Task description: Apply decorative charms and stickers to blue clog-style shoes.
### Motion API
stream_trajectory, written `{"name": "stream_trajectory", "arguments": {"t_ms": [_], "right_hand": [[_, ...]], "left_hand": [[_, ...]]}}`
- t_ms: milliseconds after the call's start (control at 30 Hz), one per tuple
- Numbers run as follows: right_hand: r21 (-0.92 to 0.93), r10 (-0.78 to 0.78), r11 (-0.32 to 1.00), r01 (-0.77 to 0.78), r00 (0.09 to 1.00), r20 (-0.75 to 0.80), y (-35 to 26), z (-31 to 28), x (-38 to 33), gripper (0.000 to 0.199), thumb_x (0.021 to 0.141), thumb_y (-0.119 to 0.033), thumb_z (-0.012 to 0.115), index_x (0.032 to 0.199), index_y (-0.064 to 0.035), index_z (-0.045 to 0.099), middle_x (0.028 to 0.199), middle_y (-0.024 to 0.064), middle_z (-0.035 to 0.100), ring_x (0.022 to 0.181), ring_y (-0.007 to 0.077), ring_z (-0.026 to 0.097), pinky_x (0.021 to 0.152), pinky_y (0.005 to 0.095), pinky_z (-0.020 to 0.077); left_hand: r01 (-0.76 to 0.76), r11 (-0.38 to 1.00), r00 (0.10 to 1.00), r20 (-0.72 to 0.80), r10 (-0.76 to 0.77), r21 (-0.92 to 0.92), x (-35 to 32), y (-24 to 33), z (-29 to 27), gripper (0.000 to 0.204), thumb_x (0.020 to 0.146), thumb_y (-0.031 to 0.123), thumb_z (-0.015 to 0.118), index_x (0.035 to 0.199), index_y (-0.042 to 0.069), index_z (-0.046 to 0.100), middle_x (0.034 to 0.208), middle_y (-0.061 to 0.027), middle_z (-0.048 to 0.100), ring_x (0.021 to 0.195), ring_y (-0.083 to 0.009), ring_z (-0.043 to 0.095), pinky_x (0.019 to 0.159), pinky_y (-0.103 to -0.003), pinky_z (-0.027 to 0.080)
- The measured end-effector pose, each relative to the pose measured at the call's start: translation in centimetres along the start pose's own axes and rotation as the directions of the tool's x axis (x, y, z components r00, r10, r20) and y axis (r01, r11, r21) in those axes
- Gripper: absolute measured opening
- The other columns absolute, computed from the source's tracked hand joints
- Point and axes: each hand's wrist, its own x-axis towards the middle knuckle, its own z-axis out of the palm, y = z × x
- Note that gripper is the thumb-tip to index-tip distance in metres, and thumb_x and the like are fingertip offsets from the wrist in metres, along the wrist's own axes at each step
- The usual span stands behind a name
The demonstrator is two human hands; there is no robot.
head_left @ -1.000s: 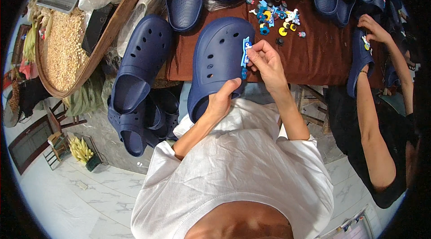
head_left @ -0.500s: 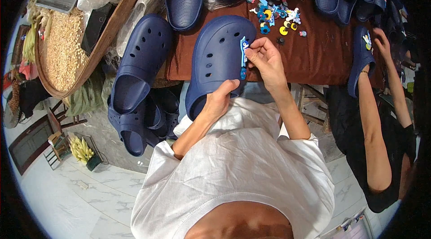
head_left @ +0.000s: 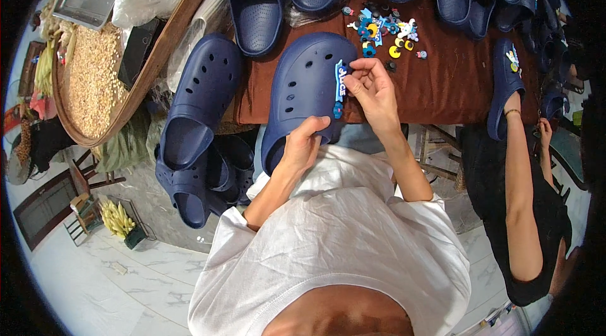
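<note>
A navy foam clog point(head_left: 303, 74) stands upright before me, toe away from me, over the near edge of the table. My left hand point(head_left: 303, 143) grips its side near the opening, thumb on top and the other fingers hidden. Along the right of the clog's upper lies a blue and white banner-shaped shoe charm point(head_left: 341, 80), with a dark blue flower charm point(head_left: 338, 110) just below it. My right hand point(head_left: 375, 93) is closed, thumb and curled forefinger at the banner charm's right edge. The contact behind the fingertips is hidden.
Loose charms point(head_left: 379, 33) are scattered on the brown cloth point(head_left: 435, 83). More navy clogs point(head_left: 202, 83) line the left, back and right. A wooden-rimmed tray point(head_left: 95, 137) of pale grains stands left. At right, another person's arm point(head_left: 521, 197) reaches into a decorated clog point(head_left: 505, 96).
The clog has tilted slightly and the banner charm's face shows more. My right fingers have shifted to its edge. The other person's far hand has dropped lower.
</note>
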Motion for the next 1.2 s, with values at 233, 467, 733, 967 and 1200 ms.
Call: {"name": "stream_trajectory", "arguments": {"t_ms": [233, 467, 733, 967, 1200], "right_hand": [[-0.577, -0.229, 0.779, 0.247, 0.968, 0.105, -3.6, 0.7, 0.9, 0.03, 0.079, -0.016, 0.075, 0.107, -0.0088, 0.066, 0.095, 0.0029, 0.053, 0.078, 0.0114, 0.054, 0.068, 0.0241, 0.0479], [-0.564, -0.217, 0.803, 0.195, 0.976, 0.03, -3.2, 1.6, 0.9, 0.019, 0.082, -0.015, 0.073, 0.088, -0.0021, 0.06, 0.09, 0.0054, 0.053, 0.072, 0.0123, 0.057, 0.063, 0.0256, 0.051], [-0.295, -0.175, 0.944, 0.15, 0.983, -0.058, -0.9, 1.1, 0.2, 0.017, 0.088, -0.012, 0.068, 0.096, -0.0003, 0.058, 0.091, 0.0041, 0.053, 0.076, 0.0092, 0.056, 0.066, 0.0226, 0.0489], [-0.777, -0.316, 0.61, 0.157, 0.947, -0.056, -2.8, -3.3, 1.8, 0.013, 0.087, -0.011, 0.063, 0.098, -0.0045, 0.062, 0.091, 0.0083, 0.059, 0.077, 0.0195, 0.062, 0.066, 0.0309, 0.05], [-0.91, -0.379, 0.343, 0.231, 0.921, 0.091, -2.0, -4.2, 4.0, 0.017, 0.08, -0.012, 0.069, 0.095, -0.007, 0.063, 0.088, 0.0092, 0.059, 0.084, 0.0279, 0.058, 0.075, 0.0395, 0.0452]], "left_hand": [[-0.066, 0.998, 0.997, 0.048, 0.067, -0.019, -0.1, 0.4, 0.2, 0.019, 0.076, 0.0, 0.062, 0.095, 0.001, 0.063, 0.092, -0.0053, 0.065, 0.085, -0.0159, 0.061, 0.081, -0.029, 0.047], [-0.06, 0.997, 0.995, 0.073, 0.064, -0.053, -0.3, 0.5, 0.1, 0.021, 0.076, -0.002, 0.062, 0.097, 0.0, 0.061, 0.093, -0.005, 0.063, 0.088, -0.0165, 0.06, 0.085, -0.031, 0.046], [-0.079, 0.996, 0.994, 0.077, 0.082, -0.044, -0.3, 0.1, 0.0, 0.018, 0.076, -0.001, 0.062, 0.094, 0.0, 0.062, 0.092, -0.0056, 0.063, 0.089, -0.0173, 0.059, 0.086, -0.031, 0.045], [-0.068, 0.989, 0.996, 0.047, 0.074, -0.128, -0.4, 2.1, 0.9, 0.021, 0.076, 0.001, 0.06, 0.096, -0.003, 0.061, 0.096, -0.0088, 0.064, 0.089, -0.0194, 0.061, 0.084, -0.031, 0.046], [-0.022, 0.993, 0.999, 0.026, 0.025, -0.113, 0.1, 1.9, 0.5, 0.02, 0.074, 0.0, 0.062, 0.093, 0.0, 0.062, 0.093, -0.0075, 0.063, 0.087, -0.0182, 0.06, 0.082, -0.029, 0.046]]}}
